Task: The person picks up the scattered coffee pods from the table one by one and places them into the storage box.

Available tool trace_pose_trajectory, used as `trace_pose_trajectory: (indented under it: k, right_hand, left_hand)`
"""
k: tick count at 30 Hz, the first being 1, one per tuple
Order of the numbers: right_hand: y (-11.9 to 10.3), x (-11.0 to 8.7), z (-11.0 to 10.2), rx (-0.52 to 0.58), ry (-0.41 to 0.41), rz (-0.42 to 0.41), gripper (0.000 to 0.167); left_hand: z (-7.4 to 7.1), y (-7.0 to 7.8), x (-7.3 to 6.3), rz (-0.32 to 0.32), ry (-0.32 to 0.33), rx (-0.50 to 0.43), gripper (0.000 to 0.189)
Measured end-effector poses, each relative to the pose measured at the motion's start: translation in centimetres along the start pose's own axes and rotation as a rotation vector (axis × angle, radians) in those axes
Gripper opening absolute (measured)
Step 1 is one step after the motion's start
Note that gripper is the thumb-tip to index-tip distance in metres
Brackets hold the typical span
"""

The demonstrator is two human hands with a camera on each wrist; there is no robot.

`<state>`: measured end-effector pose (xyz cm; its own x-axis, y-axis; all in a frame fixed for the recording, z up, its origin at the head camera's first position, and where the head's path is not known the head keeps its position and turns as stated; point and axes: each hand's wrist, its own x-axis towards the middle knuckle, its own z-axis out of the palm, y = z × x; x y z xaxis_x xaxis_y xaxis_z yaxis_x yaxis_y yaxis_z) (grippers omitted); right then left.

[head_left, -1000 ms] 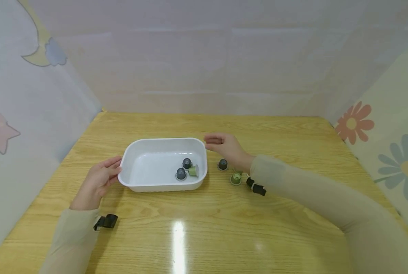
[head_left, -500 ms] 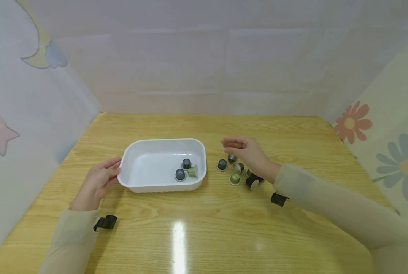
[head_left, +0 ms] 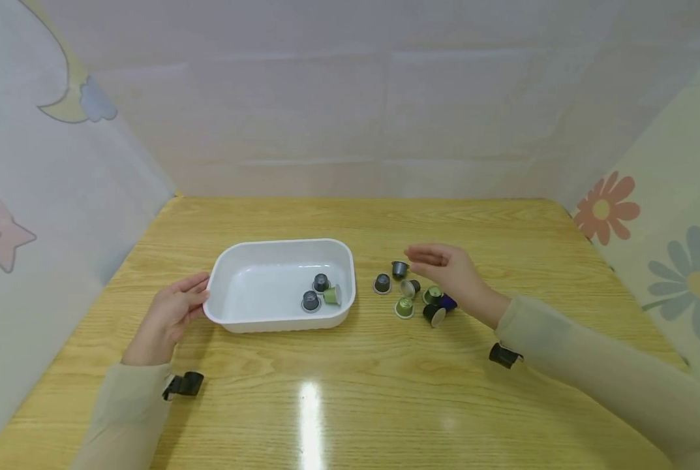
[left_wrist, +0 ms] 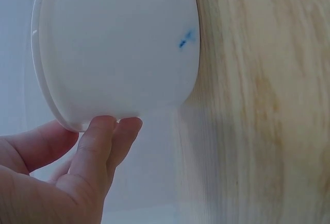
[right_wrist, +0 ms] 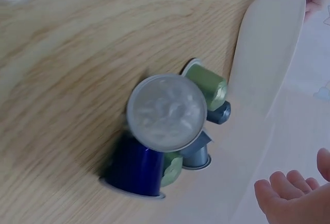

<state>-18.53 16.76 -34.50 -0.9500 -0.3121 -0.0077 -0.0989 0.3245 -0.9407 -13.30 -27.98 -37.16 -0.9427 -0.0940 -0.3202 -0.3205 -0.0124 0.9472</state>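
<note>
Fingers (left_wrist: 92,154) of the left hand (head_left: 170,310) pinch a glossy white round-cornered tray (head_left: 279,324); right hand (head_left: 458,277), free and relaxed, hovers by 7 shiny green, dark and blue-violet cup-shaped capsules (head_left: 404,307).

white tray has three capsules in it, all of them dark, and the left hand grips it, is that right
Not all dark: the head view shows two dark capsules and a green capsule in the white tray. The left hand does grip it.
</note>
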Motion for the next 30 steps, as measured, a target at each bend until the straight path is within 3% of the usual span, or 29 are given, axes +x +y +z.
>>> trace_pose_trajectory:
  k: [4,11,19,30]
  right_hand:
    - [0.6,-0.6,-0.5,-0.028,0.014,-0.020,0.045]
    - [1.2,-2.0,-1.3,-0.080,0.034,-0.025,0.046]
    - [1.9,-3.1,-2.2,-0.107,0.047,-0.003,0.048]
    - [3.1,-4.0,-2.8,-0.207,0.063,0.006,0.048]
  left_hand:
    - [0.0,0.0,-0.1,0.005,-0.011,-0.003,0.058]
    - [-0.2,-0.1,-0.1,0.009,-0.008,-0.091,0.060]
    - [-0.2,0.0,-0.1,0.011,-0.012,-0.014,0.058]
    - [-0.1,0.0,-0.1,0.004,-0.032,-0.021,0.058]
